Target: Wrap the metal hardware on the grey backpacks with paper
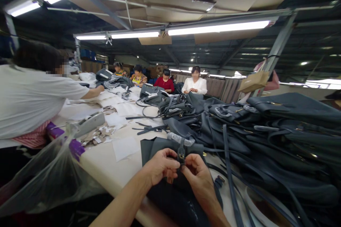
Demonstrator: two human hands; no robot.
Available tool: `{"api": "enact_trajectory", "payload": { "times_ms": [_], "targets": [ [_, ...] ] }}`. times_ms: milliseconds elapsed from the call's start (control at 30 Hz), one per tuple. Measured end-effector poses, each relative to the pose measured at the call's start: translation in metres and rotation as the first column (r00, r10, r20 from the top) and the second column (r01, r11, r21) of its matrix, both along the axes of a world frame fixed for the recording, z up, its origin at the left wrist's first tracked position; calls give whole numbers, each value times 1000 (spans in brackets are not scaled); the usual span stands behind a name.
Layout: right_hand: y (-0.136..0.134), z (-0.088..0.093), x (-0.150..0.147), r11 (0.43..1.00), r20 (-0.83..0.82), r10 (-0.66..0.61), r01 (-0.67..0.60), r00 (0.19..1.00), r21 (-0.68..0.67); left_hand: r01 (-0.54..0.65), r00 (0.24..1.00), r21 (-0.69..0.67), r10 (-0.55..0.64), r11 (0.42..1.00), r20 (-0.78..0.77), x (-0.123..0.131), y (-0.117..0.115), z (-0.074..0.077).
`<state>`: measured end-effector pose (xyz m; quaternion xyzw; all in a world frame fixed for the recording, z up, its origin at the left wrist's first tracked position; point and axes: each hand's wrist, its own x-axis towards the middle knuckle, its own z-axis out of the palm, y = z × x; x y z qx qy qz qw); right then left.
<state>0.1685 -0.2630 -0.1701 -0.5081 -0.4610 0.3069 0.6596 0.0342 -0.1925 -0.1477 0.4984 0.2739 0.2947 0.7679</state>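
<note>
A dark blue-grey handbag (157, 145) lies at the near edge of the table, in front of me. Down its front runs a short strap (182, 146) with a gold buckle. My left hand (163, 165) pinches the strap's lower end from the left, and a small brownish tab shows below its fingers. From the right, my right hand (195, 168) closes thumb and fingers on the same strap end, just below the buckle. Wrapping covers the bag's handle (181, 139). The exact spot between the fingertips is partly hidden.
A big pile of similar bags (239, 124) covers the right side. Loose straps (150, 128) and white paper sheets (124, 148) lie ahead. At left are cardboard scraps (99, 134), a clear plastic bag (58, 170) and a reaching co-worker (34, 99). Several people sit at the far side.
</note>
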Motion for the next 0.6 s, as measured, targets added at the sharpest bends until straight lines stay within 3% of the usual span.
{"api": "enact_trajectory", "payload": {
  "times_ms": [200, 300, 400, 500, 600],
  "targets": [
    [-8, -2, -5, 989, 333, -147, 146, 932, 25, -110, 993, -74, 113, 991, 38, 2, 13, 2],
    [-11, -4, -7, 977, 348, -205, 215, 915, 11, -203, 976, -5, 203, 979, 82, 10, 6, -1],
    [-12, -8, -8, 977, 239, -200, 212, 950, -26, -229, 970, 183, 208, 956, 129, 11, -4, -8],
    [-9, -11, -13, 994, 6, -94, 94, 996, -49, -271, 962, 450, 253, 851, 102, 8, -9, -13],
    [-9, -19, -25, 998, -223, 28, -39, 974, -44, -347, 903, 691, 425, 634, 64, 6, -9, -9]
  ]
}}
